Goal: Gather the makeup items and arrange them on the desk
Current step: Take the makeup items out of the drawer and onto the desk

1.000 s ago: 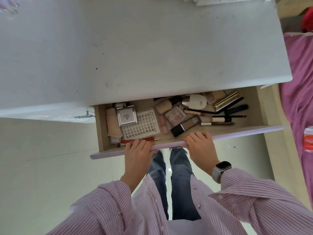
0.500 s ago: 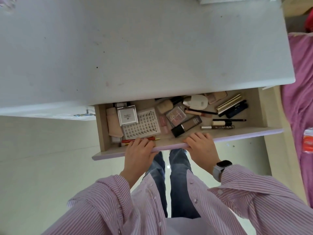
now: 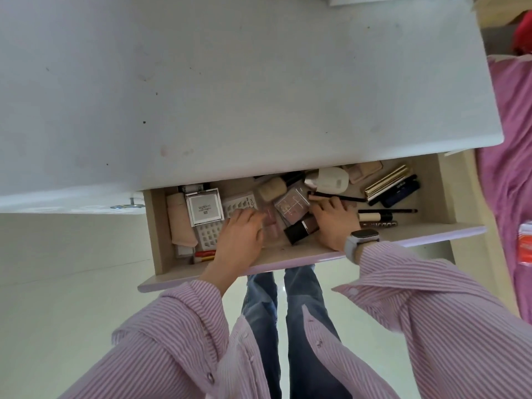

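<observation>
Two hands reach into the open beige wooden drawer [image 3: 437, 197]: our left hand [image 3: 240, 236] rests on the white lash tray [image 3: 227, 210], fingers loosely spread; our right hand [image 3: 331, 223] touches a beige slim tube [image 3: 316, 198], grip unclear. Gathering begins; next, we lift items onto the white surface [image 3: 230, 82].

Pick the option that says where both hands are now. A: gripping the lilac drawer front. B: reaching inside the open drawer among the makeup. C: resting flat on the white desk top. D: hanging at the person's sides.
B: the left hand and right hand lie inside the open wooden drawer, past its front.
</observation>
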Available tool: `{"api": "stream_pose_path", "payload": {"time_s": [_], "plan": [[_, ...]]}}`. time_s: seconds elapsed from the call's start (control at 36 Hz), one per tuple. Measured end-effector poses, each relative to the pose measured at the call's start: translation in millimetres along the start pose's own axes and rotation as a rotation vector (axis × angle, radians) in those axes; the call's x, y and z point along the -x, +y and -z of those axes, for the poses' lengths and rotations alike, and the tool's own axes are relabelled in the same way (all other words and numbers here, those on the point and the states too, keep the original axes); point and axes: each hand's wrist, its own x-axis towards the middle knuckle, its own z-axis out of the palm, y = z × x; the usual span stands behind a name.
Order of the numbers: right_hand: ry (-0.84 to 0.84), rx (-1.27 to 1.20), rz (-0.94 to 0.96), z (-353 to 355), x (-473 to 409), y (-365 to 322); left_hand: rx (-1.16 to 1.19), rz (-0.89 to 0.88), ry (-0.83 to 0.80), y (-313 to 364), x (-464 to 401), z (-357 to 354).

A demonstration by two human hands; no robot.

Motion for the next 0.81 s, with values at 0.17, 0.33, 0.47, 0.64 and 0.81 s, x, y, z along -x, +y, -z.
{"api": "stream_pose_path", "payload": {"time_s": [0.17,0.33,0.47,0.64,0.81], "plan": [[0.080,0.125,0.172,0.2,-5.2,5.8,-0.252,-0.286,-0.055,-3.1,-18.5,-6.4],[-0.020,0.032,0.292,10.2,1.5,33.2,-0.492,-0.473,-0.066,1.7,-35.1,-10.4],[0.032,-0.130,0.271,24.2,19.7,46.4,-0.534,-0.545,-0.056,4.2,-46.0,-15.2],[0.139,-0.440,0.243,35.7,36.7,45.6,-0.311,-0.412,-0.008,10.8,-30.9,-2.5],[0.239,-0.774,0.308,69.2,38.6,28.0,0.115,-0.090,0.134,10.1,8.1,42.8]]}}
